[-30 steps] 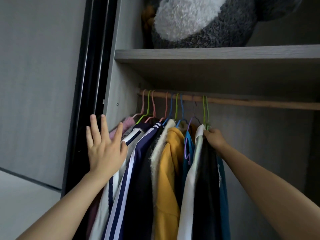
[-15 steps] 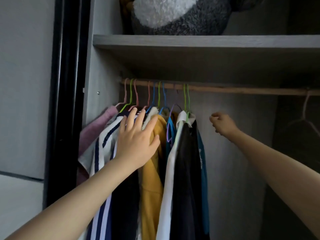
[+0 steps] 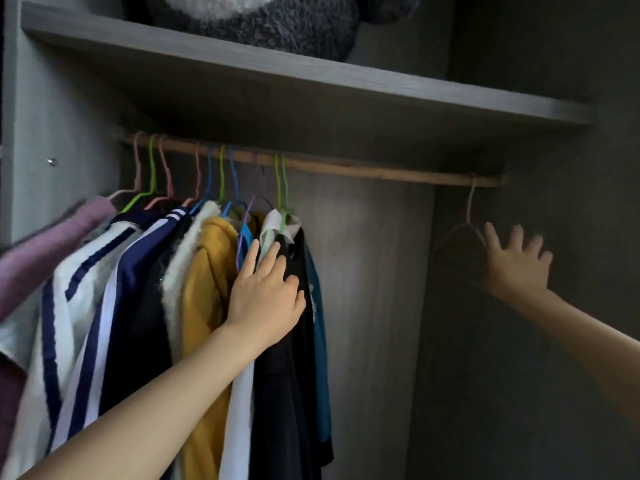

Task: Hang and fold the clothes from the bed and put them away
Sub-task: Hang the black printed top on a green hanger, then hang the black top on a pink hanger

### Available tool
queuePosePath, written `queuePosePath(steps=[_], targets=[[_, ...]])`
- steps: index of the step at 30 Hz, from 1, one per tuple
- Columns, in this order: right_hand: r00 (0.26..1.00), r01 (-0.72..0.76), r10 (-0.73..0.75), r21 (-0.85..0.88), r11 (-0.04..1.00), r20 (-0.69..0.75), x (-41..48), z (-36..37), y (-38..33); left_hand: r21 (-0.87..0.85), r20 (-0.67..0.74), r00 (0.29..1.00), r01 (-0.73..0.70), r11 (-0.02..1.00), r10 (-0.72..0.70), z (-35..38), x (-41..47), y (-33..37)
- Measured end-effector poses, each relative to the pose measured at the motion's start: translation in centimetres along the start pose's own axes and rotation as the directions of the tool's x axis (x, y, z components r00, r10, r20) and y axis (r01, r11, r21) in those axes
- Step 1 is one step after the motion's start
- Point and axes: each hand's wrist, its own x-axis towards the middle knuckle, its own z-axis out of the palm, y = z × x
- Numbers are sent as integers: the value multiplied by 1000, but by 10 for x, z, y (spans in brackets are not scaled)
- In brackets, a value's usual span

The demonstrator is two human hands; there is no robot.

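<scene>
I'm looking into a home wardrobe. A wooden rail [image 3: 381, 172] runs under a grey wood-grain shelf [image 3: 311, 76]. Everyday clothes [image 3: 284, 375] are bunched toward the rail's left end on thin coloured hangers [image 3: 221, 174]: a yellow hooded top [image 3: 207, 278], a navy jacket [image 3: 138, 271] with white stripes and a pink knit [image 3: 52, 251]. One bare hanger [image 3: 469, 209] hangs at the rail's right end. A fluffy grey-and-white plush toy [image 3: 277, 29] sits on the shelf above.

Left hand [image 3: 266, 299], right hand [image 3: 516, 268]: both bare; forearms bare too (up to frame edge).
</scene>
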Motion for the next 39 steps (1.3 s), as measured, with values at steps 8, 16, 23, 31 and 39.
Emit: queuePosePath(steps=[8,16,23,31,39], targets=[[919,-371,157,661,653,361,-1,23,35,56,-9,1000,-26,998,27,5,2,6],[971,-237,148,807,540,186,1,22,14,-19,3,1000,8,1000,-8,9,-9,-8],[986,-151,27,798,584,166,-9,25,-1,26,-98,995,-26,999,29,12,-30,-15],[971,-16,-175,774,633,163,-35,0,24,81,-144,988,-50,995,61,19,-53,19],[895,-66,-320,801,595,311,-108,-45,130,-176,-130,987,73,982,-97,9,-55,120]])
